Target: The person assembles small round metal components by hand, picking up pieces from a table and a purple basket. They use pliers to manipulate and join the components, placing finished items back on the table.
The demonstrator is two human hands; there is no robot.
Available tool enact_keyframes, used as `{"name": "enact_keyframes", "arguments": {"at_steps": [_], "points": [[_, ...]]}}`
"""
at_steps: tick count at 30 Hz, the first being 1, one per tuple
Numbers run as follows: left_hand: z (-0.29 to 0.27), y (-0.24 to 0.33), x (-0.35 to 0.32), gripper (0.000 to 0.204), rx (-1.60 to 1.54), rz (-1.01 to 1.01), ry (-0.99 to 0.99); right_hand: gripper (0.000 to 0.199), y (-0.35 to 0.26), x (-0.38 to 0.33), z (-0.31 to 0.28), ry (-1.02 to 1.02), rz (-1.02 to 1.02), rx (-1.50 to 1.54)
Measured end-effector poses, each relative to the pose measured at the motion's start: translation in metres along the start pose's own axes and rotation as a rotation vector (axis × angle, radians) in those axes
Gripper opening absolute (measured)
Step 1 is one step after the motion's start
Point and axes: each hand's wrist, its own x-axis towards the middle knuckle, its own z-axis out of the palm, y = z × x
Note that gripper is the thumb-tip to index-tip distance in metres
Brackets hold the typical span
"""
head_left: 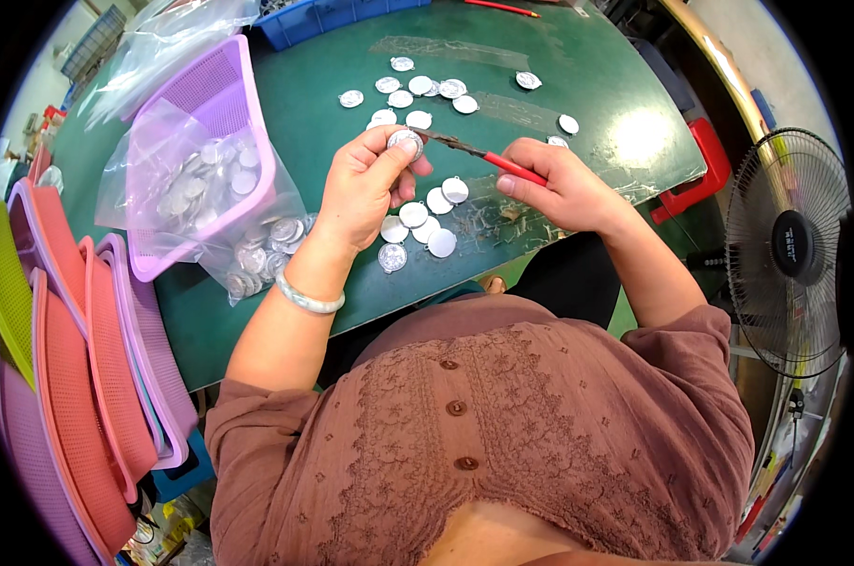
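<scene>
Between its thumb and fingers my left hand (pixel 356 189) grips a round silver medal (pixel 405 141) with a raised design, above the green table (pixel 502 222). My right hand (pixel 563 184) is wrapped round the red handle of a slim tool (pixel 521 169). The tool's narrow dark metal end points left and meets the medal's edge; whether it is a blade, a file or jaws is unclear. Below my left hand lies a cluster of loose silver medals (pixel 414 214), some showing a plain face. More medals (pixel 452 89) are scattered beyond my hands. Most have a small loop on the rim.
At left, a purple basket (pixel 252 104) holds clear bags of medals (pixel 200 184), one bag spilling toward the table edge. Stacked pink, purple and green baskets (pixel 73 321) stand beside the table. A blue crate (pixel 337 21) and red pencil (pixel 502 8) lie far back; a fan (pixel 793 243) stands right.
</scene>
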Motion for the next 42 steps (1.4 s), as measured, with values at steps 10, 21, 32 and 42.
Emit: {"name": "enact_keyframes", "arguments": {"at_steps": [10,21,32,42], "points": [[-0.001,-0.001,0.001,0.013,0.011,-0.027,-0.006,0.026,-0.007,0.001,0.003,-0.019,0.092,0.037],[0.001,-0.003,0.001,0.013,0.069,0.013,0.07,0.023,-0.011,0.001,0.015,0.046,0.058,-0.131],[0.004,0.0,-0.002,0.014,0.102,0.029,0.121,0.017,-0.007,-0.001,0.031,0.181,-0.046,-0.378],[0.005,-0.003,0.0,0.018,-0.013,0.007,0.1,0.024,0.003,-0.002,0.011,0.129,-0.023,-0.118]]}}
